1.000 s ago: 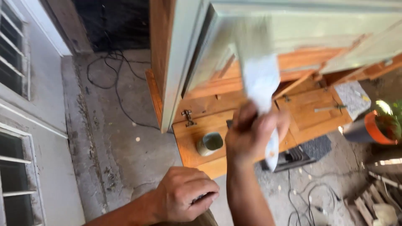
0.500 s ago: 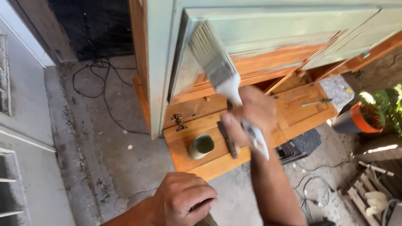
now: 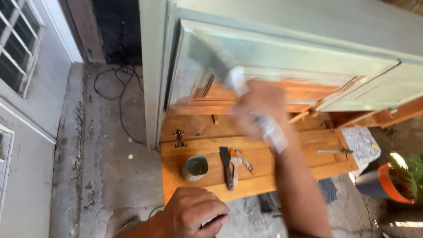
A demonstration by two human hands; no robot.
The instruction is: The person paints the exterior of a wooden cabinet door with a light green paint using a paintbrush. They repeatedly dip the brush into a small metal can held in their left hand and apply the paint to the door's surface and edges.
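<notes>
My right hand point(image 3: 260, 108) is blurred with motion and grips a wide paintbrush point(image 3: 211, 59). Its bristles lie against the pale green painted panel point(image 3: 282, 57) of a wooden cabinet, near the panel's upper left. The brush's white handle sticks out below my fist. My left hand point(image 3: 194, 213) rests curled at the bottom of the view, fingers closed, nothing visible in it. A small tin of green paint point(image 3: 194, 168) stands on the orange wooden board point(image 3: 308, 152) just above my left hand.
A scraper and small tools point(image 3: 231, 163) lie on the board beside the tin, with a metal hinge point(image 3: 179, 137) to the left. Black cables point(image 3: 116, 88) trail on the concrete floor. An orange-rimmed pot with a plant point(image 3: 392, 183) stands at right. White window frames point(image 3: 20, 57) are at left.
My right hand has swept the brush to the left and upward across the green panel. The view has shifted and my left hand has stayed low.
</notes>
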